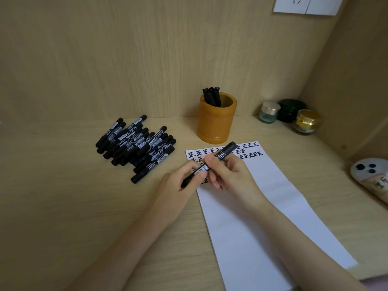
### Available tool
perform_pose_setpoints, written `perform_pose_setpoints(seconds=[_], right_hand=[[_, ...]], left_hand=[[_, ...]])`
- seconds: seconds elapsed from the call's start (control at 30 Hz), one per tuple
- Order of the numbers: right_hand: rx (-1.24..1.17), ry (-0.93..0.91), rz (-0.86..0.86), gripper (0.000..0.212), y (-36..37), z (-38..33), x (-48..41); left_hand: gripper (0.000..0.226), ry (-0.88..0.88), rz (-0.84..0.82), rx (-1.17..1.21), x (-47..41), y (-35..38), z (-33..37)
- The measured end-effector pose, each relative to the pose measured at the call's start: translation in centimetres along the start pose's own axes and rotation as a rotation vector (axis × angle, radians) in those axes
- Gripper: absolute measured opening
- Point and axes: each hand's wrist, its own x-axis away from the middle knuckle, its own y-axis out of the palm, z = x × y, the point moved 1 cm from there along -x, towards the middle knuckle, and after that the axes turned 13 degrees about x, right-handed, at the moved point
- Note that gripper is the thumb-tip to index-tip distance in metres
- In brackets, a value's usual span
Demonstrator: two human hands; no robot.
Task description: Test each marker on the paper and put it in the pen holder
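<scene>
Over the paper (273, 185), left grip (178, 185) and right grip (228, 175) pinch marker (225, 152).

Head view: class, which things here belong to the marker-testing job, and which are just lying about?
For the job: held marker, gripped by left hand and right hand; marker pile; paper; pen holder.

Lying about: jars; painted stone; wall socket.

Two hands share the grip, the left hand (178, 185) and the right hand (228, 175), on one marker (225, 152). Left of the grip lies one heap of markers (136, 145), well over a dozen and too overlapped to count exactly. Beyond it stands one pen holder (216, 124) with at least four standing markers (212, 96). Under the grip is one paper (273, 196). Off to the right are three small jars (290, 110) and one painted stone (371, 173).
</scene>
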Motion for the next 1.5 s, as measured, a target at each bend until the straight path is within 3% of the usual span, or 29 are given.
perform_pose_setpoints(seconds=[0.1,0.2,0.33,0.43,0.6,0.83,1.5], right_hand=[[-0.018,0.022,0.095,0.037,-0.4,-0.3,0.1],[-0.173,0.092,0.264,0.036,-2.4,-0.6,-0.1],[-0.248,0.213,0.427,0.021,-6.0,0.2,-0.9],[-0.088,0.281,0.393,0.02,-6.9,1.4,-0.6],[0.067,0.277,0.398,0.015,-6.6,2.2,-0.4],[0.241,0.279,0.519,0.03,-6.6,3.0,-0.2],[0.344,0.216,0.471,0.024,-6.0,3.4,-0.2]], left_hand=[[0.014,-0.015,0.092,0.0,-0.1,0.1,0.2],[0.025,-0.053,0.12,0.029,0.1,0.2,0.2],[0.025,-0.07,-0.035,-0.1,0.3,0.6,-0.4],[0.022,-0.059,-0.176,-0.284,0.7,1.2,-0.5],[0.021,0.017,-0.227,-0.471,0.9,1.2,-0.4],[0.024,0.016,-0.225,-0.506,0.9,1.2,-0.2],[0.024,0.006,-0.227,-0.527,1.0,1.3,0.2]])
